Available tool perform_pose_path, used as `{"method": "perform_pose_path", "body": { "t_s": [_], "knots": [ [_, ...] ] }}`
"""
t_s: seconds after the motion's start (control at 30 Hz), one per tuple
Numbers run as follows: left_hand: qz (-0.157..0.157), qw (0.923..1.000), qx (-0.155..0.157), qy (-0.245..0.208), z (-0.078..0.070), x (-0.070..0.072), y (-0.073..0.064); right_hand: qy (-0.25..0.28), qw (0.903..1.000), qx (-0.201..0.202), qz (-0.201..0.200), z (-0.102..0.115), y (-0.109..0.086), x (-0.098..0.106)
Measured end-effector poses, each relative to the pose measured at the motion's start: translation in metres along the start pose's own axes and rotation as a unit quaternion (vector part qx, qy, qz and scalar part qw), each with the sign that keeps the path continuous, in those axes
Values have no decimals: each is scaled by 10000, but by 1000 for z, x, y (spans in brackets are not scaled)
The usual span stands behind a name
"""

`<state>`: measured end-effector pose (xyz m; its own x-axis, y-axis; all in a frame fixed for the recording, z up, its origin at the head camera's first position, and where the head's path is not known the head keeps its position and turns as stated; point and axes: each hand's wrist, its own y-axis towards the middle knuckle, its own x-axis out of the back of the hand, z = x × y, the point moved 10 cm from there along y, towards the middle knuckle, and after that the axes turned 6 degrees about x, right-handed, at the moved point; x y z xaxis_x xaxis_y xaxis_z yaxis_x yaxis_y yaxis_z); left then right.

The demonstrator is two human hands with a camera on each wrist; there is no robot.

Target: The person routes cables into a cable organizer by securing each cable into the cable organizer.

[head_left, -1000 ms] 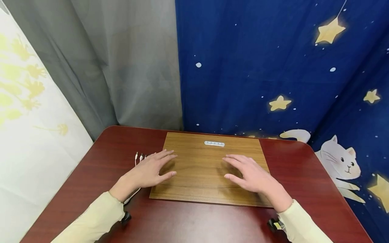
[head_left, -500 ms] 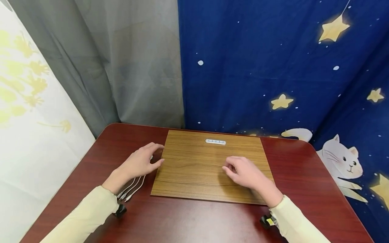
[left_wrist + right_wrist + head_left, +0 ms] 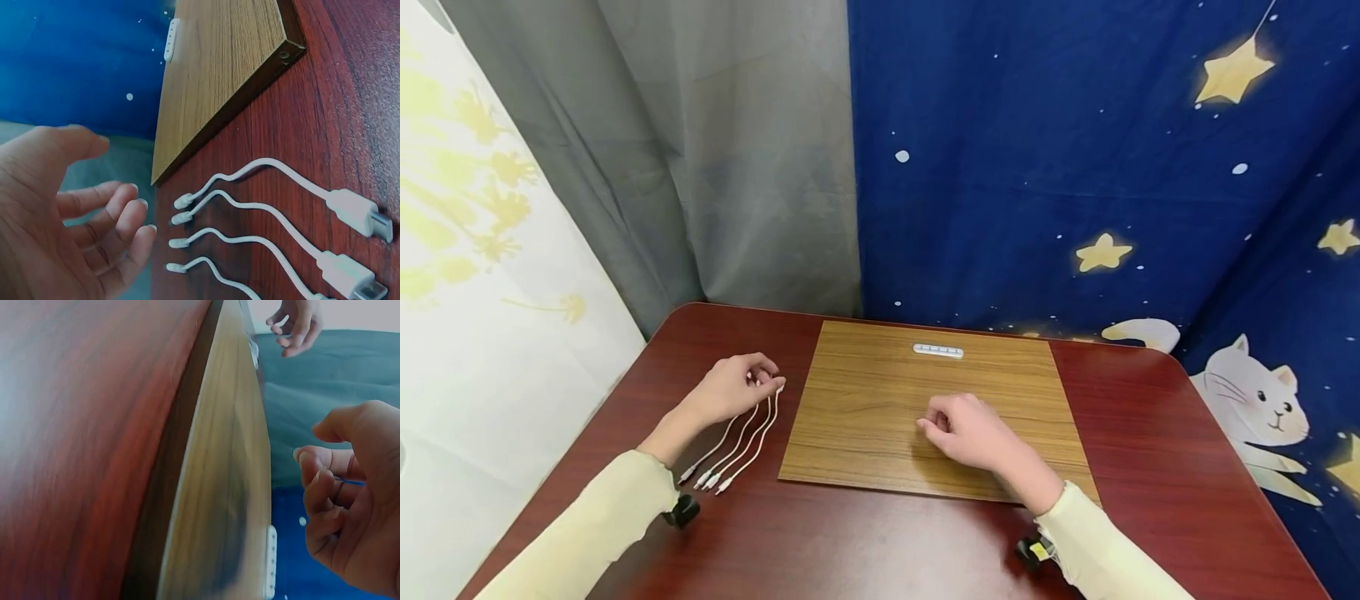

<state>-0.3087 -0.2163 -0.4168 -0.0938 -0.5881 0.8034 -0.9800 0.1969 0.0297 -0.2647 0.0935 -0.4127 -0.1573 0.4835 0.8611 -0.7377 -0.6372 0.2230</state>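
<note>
Several short white charging cables [image 3: 353, 212] lie side by side on the red-brown tabletop, left of a wooden board [image 3: 865, 442]. Over their far ends hovers my left hand [image 3: 733, 390], fingers loosely bent; the left wrist view shows it holding nothing and apart from the cables. Above the middle of the board is my right hand [image 3: 970, 433], its fingers loosely curled around nothing, as the right wrist view [image 3: 359, 500] confirms. A small white slotted strip [image 3: 937, 351] lies near the board's far edge, away from both hands.
The dark red table [image 3: 865, 542] reaches to a grey curtain [image 3: 767, 208] and a blue star-patterned curtain [image 3: 985, 208] behind it. A white cloth [image 3: 497, 350] hangs along the left side. The board has a raised, visible edge [image 3: 250, 94].
My left hand has drawn left off the board to above the cables, its fingers bending. My right hand has shifted slightly left, and its straight fingers have curled loosely.
</note>
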Motion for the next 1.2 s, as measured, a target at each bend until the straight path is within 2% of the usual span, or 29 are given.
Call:
{"method": "perform_pose_path", "body": {
  "t_s": [0.27, 0.5, 0.67, 0.87, 1.07, 1.2],
  "knots": [
    [258, 9943, 898, -508, 27, 0, -1, 283, 9994, -142, 157, 17, 16, -27],
    [407, 9828, 1468, -1040, 37, 0, 0, 538, 9979, -300, 204, 35, 31, -46],
    [588, 9740, 1685, -1394, 42, 0, 3, 623, 9971, -358, 231, 50, 42, -60],
    [737, 9676, 1842, -1560, 43, 1, 1, 662, 9963, -459, 298, 65, 53, -78],
    [786, 9658, 1918, -1557, 44, -2, 2, 545, 9975, -383, 239, 84, 62, -90],
    [809, 9659, 1955, -1494, 46, -5, 5, 434, 9981, -267, 338, 98, 66, -100]
  ]
}}
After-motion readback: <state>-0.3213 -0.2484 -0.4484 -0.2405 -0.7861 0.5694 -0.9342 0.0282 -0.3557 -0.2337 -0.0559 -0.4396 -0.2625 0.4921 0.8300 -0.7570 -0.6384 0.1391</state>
